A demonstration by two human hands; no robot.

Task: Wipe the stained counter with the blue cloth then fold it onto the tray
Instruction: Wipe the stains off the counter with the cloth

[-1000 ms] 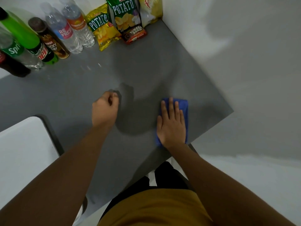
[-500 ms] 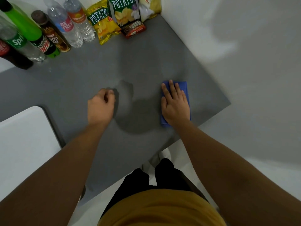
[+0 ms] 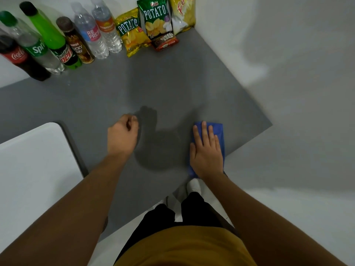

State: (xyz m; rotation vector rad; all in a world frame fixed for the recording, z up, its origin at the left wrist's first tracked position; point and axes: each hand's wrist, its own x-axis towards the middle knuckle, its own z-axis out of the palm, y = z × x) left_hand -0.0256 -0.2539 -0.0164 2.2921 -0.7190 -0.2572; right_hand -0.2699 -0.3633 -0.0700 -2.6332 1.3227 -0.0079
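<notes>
**Wiping under way, tray off to the left**

Right hand (image 3: 207, 150) flat on the cloth (image 3: 219, 131), fingers straight, pressing it to the counter (image 3: 172, 83) near the right edge. Cloth bunched into a narrow pad, long axis running near to far, mostly under the palm. Left hand (image 3: 123, 135) curled into a loose fist, holding nothing, knuckles resting on the counter left of the cloth. White tray (image 3: 34, 160) at the near left, well apart from the cloth, beyond the left hand. Probably still mid-wipe; folding onto the tray means carrying the cloth leftward across the counter, with the left hand nearer the tray. No stain clearly visible.
</notes>
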